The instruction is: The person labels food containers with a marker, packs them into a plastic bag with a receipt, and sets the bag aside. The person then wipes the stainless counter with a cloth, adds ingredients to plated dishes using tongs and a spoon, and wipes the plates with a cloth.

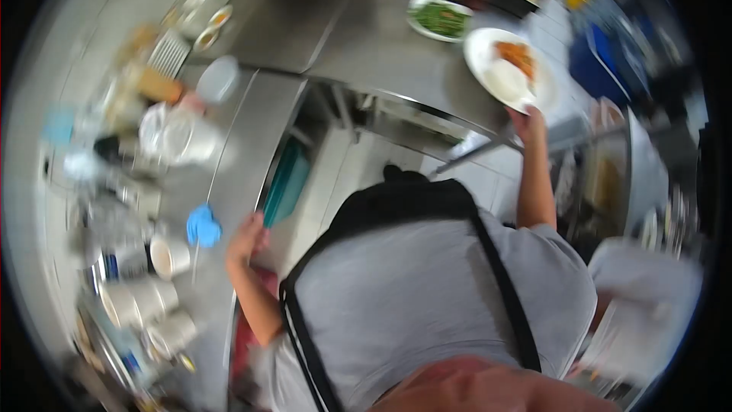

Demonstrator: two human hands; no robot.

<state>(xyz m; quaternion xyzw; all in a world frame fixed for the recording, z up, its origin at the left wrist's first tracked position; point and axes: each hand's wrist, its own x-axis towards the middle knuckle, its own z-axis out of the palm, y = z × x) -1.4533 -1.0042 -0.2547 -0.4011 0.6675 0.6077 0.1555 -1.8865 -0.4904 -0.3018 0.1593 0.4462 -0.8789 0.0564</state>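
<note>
My right hand (528, 123) grips the near rim of a white oval plate (476, 53), which is held out at the right end of the steel counter. On the plate lie orange-red food (515, 56) and a smooth white mound (508, 81), perhaps rice. Just beyond it, a white dish of green vegetables (440, 20) rests on the counter. My left hand (248, 238) hangs beside the edge of the left counter, fingers loosely bent and apart, holding nothing that I can see. Motion blurs both hands somewhat.
The steel counter (381, 53) meets a left counter (255, 118) crowded with white tubs (179, 133), paper cups (141, 301) and a blue cloth or glove (203, 226). Below stands a green bin (288, 183). A blue crate (598, 65) and a rack (610, 160) are to the right.
</note>
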